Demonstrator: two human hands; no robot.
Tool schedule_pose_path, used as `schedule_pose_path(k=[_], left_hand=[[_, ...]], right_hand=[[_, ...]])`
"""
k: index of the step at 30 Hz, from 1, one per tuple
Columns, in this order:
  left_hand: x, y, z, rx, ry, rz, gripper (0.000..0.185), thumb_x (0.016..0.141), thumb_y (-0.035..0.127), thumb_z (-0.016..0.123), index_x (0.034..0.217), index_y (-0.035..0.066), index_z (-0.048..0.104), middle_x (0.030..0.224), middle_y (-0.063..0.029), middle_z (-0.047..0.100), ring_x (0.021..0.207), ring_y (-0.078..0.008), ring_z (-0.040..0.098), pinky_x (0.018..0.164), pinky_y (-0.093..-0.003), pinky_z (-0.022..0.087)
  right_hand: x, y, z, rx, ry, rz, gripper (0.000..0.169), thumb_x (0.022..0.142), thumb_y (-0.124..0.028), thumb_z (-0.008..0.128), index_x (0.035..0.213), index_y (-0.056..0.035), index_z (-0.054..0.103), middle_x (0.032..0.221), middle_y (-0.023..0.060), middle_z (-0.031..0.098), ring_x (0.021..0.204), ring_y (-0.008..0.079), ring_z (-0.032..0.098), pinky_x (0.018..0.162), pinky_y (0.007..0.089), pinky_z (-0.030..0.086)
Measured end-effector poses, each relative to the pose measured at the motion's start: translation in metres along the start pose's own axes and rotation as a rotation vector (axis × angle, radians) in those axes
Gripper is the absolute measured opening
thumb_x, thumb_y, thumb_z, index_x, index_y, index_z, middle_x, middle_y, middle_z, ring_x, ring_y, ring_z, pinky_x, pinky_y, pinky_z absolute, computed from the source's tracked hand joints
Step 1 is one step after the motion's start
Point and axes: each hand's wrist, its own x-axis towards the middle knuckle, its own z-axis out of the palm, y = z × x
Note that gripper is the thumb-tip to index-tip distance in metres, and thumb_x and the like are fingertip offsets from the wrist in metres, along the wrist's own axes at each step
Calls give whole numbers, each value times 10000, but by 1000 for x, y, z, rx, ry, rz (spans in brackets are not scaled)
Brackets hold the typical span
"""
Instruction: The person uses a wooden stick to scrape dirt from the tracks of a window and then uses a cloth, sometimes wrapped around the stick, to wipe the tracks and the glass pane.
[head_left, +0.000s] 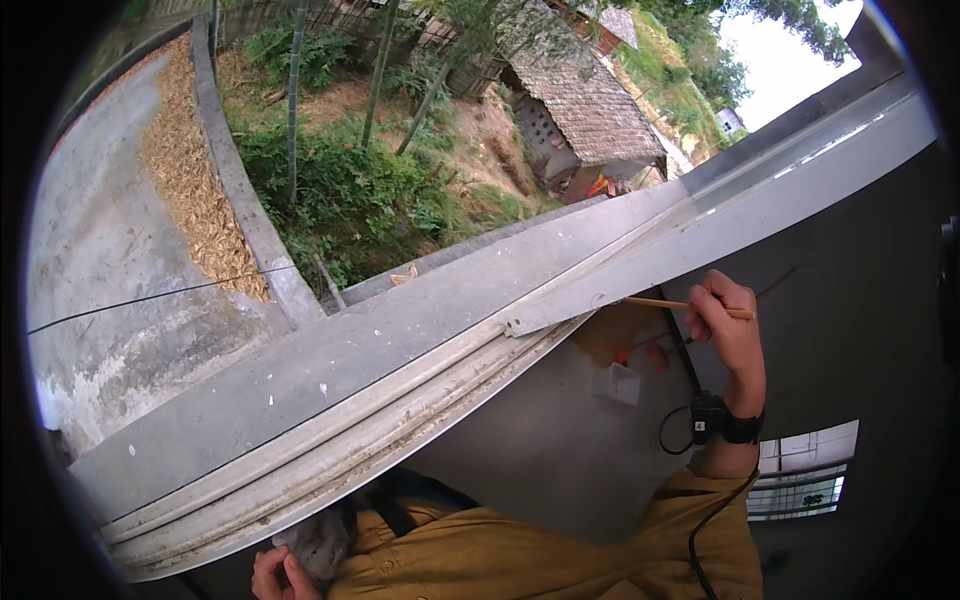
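My right hand (716, 315) grips a thin wooden stick (675, 304), whose far end reaches to the lower edge of a white window sash frame (585, 307). Below the window track, at the bottom left, my left hand (281, 574) pinches a greyish, crumpled cloth or bag (319, 544); its exact kind is unclear. Between the hands runs the pale sliding-window track (337, 442), with brown dirt in its grooves. A black device is strapped to my right wrist.
Outside the track lies a grey ledge (300, 375) with white spots. A white container (616, 384) stands on the floor beyond the frame, beside blurred orange-red things. Outdoors are a concrete surface, bamboo stems and a tile-roofed shed (585, 97).
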Motion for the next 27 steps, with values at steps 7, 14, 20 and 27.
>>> schedule_pose_path(k=[7,14,20,27], left_hand=[[7,-6,-2,1,-25,-34,123,814,18,643,929,-25,638,841,-127,651,729,-187,617,671,-285,510],[7,-10,-5,-16,-46,-72,122,827,40,642,917,-42,629,834,-135,648,694,-181,607,645,-279,509],[-14,-54,8,-144,109,-13,72,847,5,572,914,-17,586,825,-48,566,706,-96,503,625,-212,402],[-7,-43,6,-144,105,22,77,847,17,576,917,-13,586,802,-48,562,683,-93,491,609,-210,393]], right_hand=[[2,-33,15,48,-225,43,222,858,-152,541,725,25,557,577,42,555,460,86,518,396,212,378],[16,-22,26,-32,-160,18,212,843,-149,543,794,52,589,574,60,555,443,104,515,380,226,399],[2,-37,12,130,-210,126,205,850,-134,537,803,56,596,585,60,563,455,103,544,410,252,404],[-21,-54,32,65,-251,-76,226,856,-125,551,676,7,522,578,52,563,465,67,521,436,203,390]])
